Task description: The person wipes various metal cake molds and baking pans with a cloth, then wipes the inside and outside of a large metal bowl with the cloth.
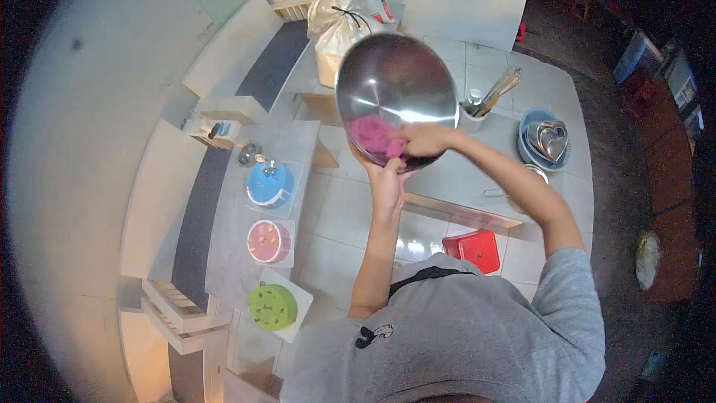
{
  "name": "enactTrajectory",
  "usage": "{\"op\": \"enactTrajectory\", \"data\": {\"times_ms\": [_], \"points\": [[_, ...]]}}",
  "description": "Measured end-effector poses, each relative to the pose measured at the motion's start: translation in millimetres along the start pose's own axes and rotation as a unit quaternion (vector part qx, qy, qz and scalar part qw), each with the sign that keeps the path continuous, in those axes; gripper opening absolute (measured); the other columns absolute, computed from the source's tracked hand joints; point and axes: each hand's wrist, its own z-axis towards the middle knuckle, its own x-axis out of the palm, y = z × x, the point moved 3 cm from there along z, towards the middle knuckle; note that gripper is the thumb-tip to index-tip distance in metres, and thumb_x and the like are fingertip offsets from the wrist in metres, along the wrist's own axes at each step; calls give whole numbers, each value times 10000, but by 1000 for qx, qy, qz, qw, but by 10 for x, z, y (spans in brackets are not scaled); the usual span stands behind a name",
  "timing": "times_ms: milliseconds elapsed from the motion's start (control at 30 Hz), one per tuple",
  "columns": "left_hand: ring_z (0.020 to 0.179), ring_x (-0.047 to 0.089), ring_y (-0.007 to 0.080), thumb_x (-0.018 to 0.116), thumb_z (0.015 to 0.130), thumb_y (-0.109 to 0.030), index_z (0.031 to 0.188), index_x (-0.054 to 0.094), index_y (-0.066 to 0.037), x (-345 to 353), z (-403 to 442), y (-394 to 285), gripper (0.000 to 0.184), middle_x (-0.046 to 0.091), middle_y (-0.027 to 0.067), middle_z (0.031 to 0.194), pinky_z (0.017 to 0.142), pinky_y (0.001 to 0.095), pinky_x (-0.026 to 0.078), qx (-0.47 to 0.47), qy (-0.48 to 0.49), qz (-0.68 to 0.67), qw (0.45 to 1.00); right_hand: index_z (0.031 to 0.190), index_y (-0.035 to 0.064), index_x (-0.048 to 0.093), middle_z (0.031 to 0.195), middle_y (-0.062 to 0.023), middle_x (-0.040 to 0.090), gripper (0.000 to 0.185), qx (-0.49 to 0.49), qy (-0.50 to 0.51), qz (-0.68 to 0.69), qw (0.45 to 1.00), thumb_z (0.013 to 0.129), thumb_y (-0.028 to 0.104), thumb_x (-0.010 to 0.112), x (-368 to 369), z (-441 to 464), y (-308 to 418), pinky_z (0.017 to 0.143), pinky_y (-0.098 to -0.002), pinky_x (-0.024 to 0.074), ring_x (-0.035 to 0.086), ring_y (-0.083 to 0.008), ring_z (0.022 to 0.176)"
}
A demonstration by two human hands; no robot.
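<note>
A large shiny metal bowl (399, 82) is held up and tilted, its inside facing the camera. My left hand (386, 186) grips the bowl's lower rim, with the thumb near the edge. A bright pink cloth (371, 133) lies against the inside of the bowl at its lower left. My right hand (418, 140) reaches into the bowl with its fingers closed on the pink cloth.
Blue (270, 183), pink (268, 242) and green (272, 307) cakes stand along the left table (231, 216). A utensil holder (471, 119) and a blue basin (531, 155) with metal heart-shaped tins are at right. A red container (477, 250) sits low near my body.
</note>
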Motion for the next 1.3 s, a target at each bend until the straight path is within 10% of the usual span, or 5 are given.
{"op": "enactTrajectory", "data": {"times_ms": [400, 667, 833, 1100, 1300], "points": [[855, 545, 285, 409, 675, 106, 1045, 408, 49, 142, -202, -175, 375, 493, 158, 958, 739, 478, 499, -1, -10, -31, 999, 956, 115, 563, 1065, -90, 459, 365, -88, -464, -398, 787, 596, 160, 605, -790, 140, 38, 731, -355, 397, 427, -238, 984], [859, 519, 208, 413, 678, 88, 1190, 263, -51, 22, -125, 80, 552, 435, 118, 1050, 707, 393, 506, -8, -17, 64, 998, 983, 14, 518, 987, -169, 507, 408, -267, -222, 214, 913, 579, 14, 465, -139, 272, 249, 843, -322, 370, 458, -250, 1013], [859, 528, 249, 398, 677, 90, 1126, 329, -19, 42, -191, -181, 466, 444, 131, 999, 724, 448, 513, -2, 12, -15, 1000, 990, 86, 541, 1053, -132, 471, 403, -85, -505, -344, 787, 600, 167, 603, -655, 237, 82, 801, -428, 386, 446, -337, 959], [870, 544, 258, 414, 671, 78, 1148, 321, -7, -99, -169, -135, 493, 459, 142, 1039, 727, 439, 518, 43, 37, 27, 998, 916, 40, 548, 876, -9, 532, 256, -63, 93, 335, 936, 665, 77, 520, -173, -110, 185, 666, -242, 405, 485, -109, 774], [917, 526, 265, 420, 675, 86, 1168, 313, -12, -89, -244, -125, 514, 468, 139, 1038, 773, 471, 484, -40, 50, -18, 998, 1061, 59, 481, 1067, -169, 435, 434, -116, -489, -52, 863, 641, 98, 585, -534, -138, 64, 802, -353, 388, 447, -288, 937]]}}
